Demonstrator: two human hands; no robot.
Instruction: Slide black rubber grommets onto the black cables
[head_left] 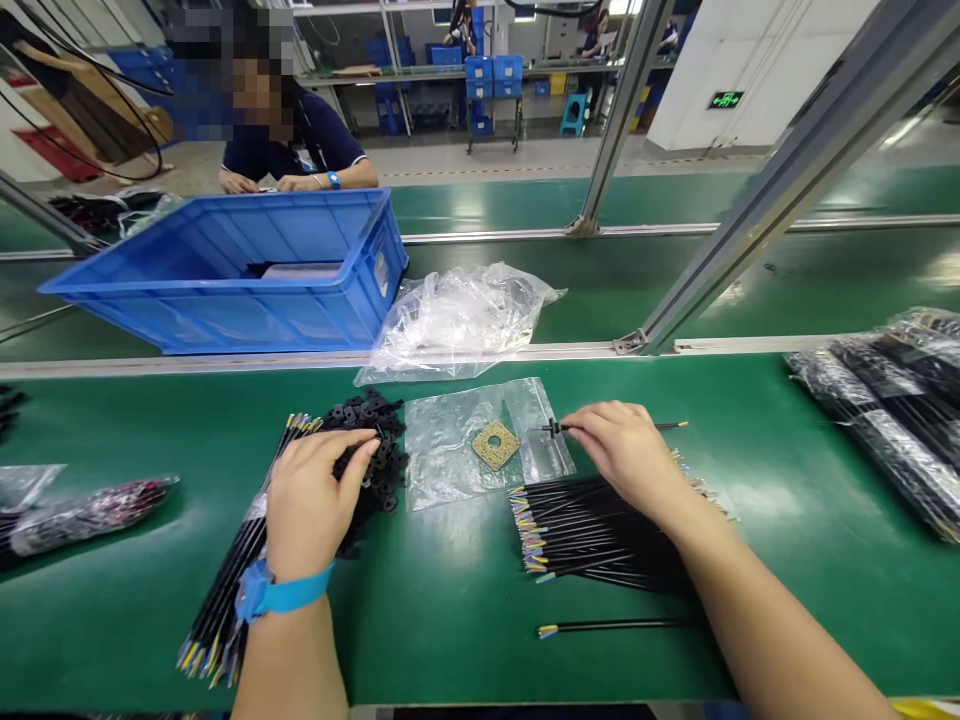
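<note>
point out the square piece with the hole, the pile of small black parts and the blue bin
Square piece [508,446], head view: flat face, right of its hole
Pile of small black parts [387,460], head view: the right side of the heap
Blue bin [247,317], head view: outside of the long near wall

1 green exit sign [726,100] on white pillar [757,55], unreadable label [381,270] on blue bin [277,318]

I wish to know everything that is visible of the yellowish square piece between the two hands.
The square piece is yellowish and speckled, with blunted corners and a roundish hole in its middle. Its material is unclear. It lies flat, turned like a diamond, within the outline of the clear plastic bag; whether on it or inside, I cannot tell. Neither the left hand nor the right hand touches it.
</note>
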